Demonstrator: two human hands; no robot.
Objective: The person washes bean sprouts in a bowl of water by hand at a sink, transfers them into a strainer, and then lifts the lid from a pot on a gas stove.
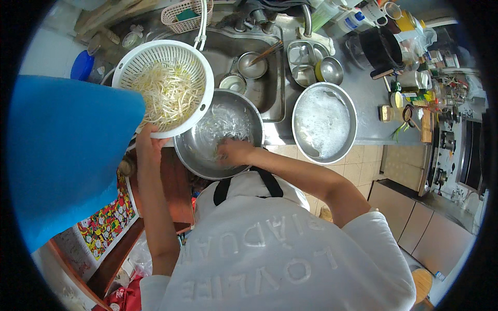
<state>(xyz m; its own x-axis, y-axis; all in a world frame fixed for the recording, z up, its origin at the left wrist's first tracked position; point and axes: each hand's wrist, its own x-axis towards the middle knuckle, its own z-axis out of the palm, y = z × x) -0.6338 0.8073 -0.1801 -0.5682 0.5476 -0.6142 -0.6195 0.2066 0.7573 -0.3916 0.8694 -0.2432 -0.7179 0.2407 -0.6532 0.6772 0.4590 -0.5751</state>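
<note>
Bean sprouts (169,93) fill a white plastic colander (206,74) at the left of the sink. My left hand (151,140) grips the colander's near rim. Just right of it, a large stainless steel bowl (190,153) holds clear water with a few pale strands. Reaching into that water is my right hand (237,152), its fingertips partly hidden below the surface. Whether those fingers hold anything is not visible. The bowl sits at the sink's front edge, overlapping the colander in view.
A metal basin of foamy water (325,120) stands on the counter's front edge. The sink (268,93) holds a small bowl (253,70) with chopsticks (266,53). Behind the foamy basin are a divided steel tray (301,58) and a black pot (379,48). A blue sheet (74,155) blocks the left side.
</note>
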